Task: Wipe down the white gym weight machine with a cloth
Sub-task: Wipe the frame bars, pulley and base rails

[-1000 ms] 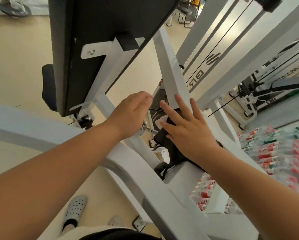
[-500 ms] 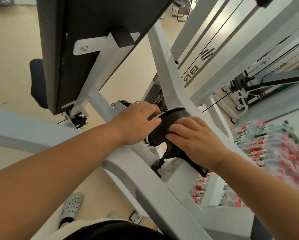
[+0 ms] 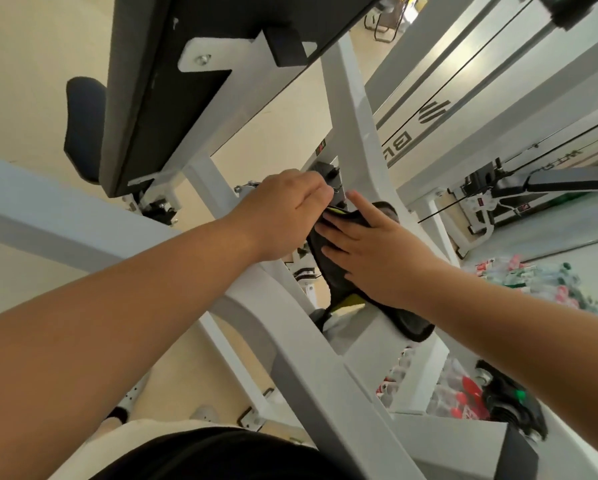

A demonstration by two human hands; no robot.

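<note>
Bottom of frame, nearest the camera: both bare forearms reach forward over a slanted white beam of the weight machine [image 3: 325, 393].

Mid-frame, at the joint where the beams meet: the dark cloth [image 3: 327, 277], with a yellow-green edge showing, lies draped over the white frame.
- Right hand [image 3: 377, 258]: fingers [image 3: 361, 207] straight and spread, palm flat on the cloth and pressing it against the metal. It grips nothing.
- Left hand [image 3: 283, 216]: fingers [image 3: 316, 195] curled at the cloth's upper edge and appearing to pinch it. The contact itself is partly hidden behind the knuckles.

Just beyond the hands: a small black fitting and a thin cable [image 3: 463, 199] sit close to the fingertips. A white upright rises from here toward the top of the frame.

Upper left: black pad [image 3: 172, 98] on a white bracket, pale floor [image 3: 30, 64] behind it.

Right side, farther off: a second white frame with grey lettering, and a heap of bottles [image 3: 533, 282] with red and green caps.

Step in hand (judgement): wiping the frame joint, with the left hand steadying the cloth and the right supplying the pressure.

Next move (judgement): slide the flat right hand and the cloth along the upright or down the beam. Keep the pressure even, and keep the cloth's loose end clear of the cable and fitting so it does not snag. Much of the white frame in view lies away from the cloth.
</note>
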